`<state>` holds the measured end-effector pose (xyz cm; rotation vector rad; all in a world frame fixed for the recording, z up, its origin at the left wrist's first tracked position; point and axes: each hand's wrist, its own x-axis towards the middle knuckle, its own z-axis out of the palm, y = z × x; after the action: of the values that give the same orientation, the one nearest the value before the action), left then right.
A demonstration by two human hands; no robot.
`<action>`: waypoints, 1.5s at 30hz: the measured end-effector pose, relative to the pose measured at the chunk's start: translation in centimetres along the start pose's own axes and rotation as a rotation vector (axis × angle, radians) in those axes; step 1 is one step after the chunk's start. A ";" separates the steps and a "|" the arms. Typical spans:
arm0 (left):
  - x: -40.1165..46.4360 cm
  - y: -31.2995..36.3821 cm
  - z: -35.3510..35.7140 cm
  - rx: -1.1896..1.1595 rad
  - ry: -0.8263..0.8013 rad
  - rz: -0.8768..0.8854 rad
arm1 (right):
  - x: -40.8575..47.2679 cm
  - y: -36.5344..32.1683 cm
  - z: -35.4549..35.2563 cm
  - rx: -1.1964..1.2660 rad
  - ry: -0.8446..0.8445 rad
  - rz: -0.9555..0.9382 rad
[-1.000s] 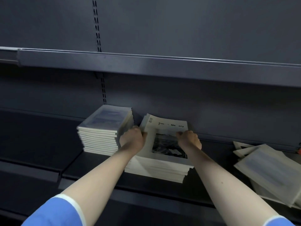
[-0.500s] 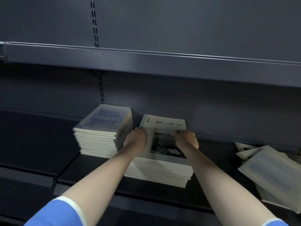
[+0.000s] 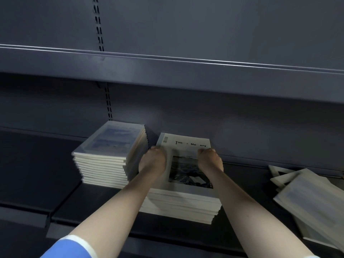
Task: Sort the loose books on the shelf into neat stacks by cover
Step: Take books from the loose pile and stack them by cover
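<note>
Both my hands sit on the top book of the middle stack, a white paperback with a black-and-white photo cover [image 3: 188,164]. My left hand [image 3: 153,162] curls over its left edge and my right hand [image 3: 210,161] over its right edge, each grip closed on the book near its far end. I judge this two-sided hold is meant to square the book against the white stack of matching books [image 3: 182,205] beneath it, so edges line up.

That stack lies flat on the dark grey metal shelf [image 3: 96,202], near the back panel. Just beside it on the left stands a taller stack of white books with pale blue covers [image 3: 108,155], its spines apart from my left hand, though only narrowly. The two stacks are kept separate because the covers differ.

To the right, well apart, a loose heap of pale-covered books [image 3: 307,194] lies skewed and overlapping; these look unsorted. An upper dark metal shelf [image 3: 167,71] runs overhead.

Judgement: sorting partly done; the right heap remains. Risk: nudging the lower books out of line while pressing the top one.
</note>
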<state>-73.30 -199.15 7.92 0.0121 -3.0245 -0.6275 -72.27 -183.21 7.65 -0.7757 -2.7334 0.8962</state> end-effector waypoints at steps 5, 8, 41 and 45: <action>0.0 0.0 0.1 0.028 0.017 0.020 | 0.5 0.2 0.3 -0.100 -0.018 -0.034; -0.1 0.0 0.0 0.040 0.014 0.019 | 1.1 0.4 0.7 -0.126 -0.024 -0.040; -4.7 13.6 3.0 0.166 0.173 0.380 | 0.3 16.2 -12.1 -0.297 0.197 0.036; -6.2 16.9 4.7 0.180 0.121 0.420 | 0.4 20.3 -13.8 -0.358 0.232 0.083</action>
<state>-67.34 -181.69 9.97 -0.5399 -2.8216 -0.3043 -59.72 -162.10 6.76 -0.9905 -2.6971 0.3027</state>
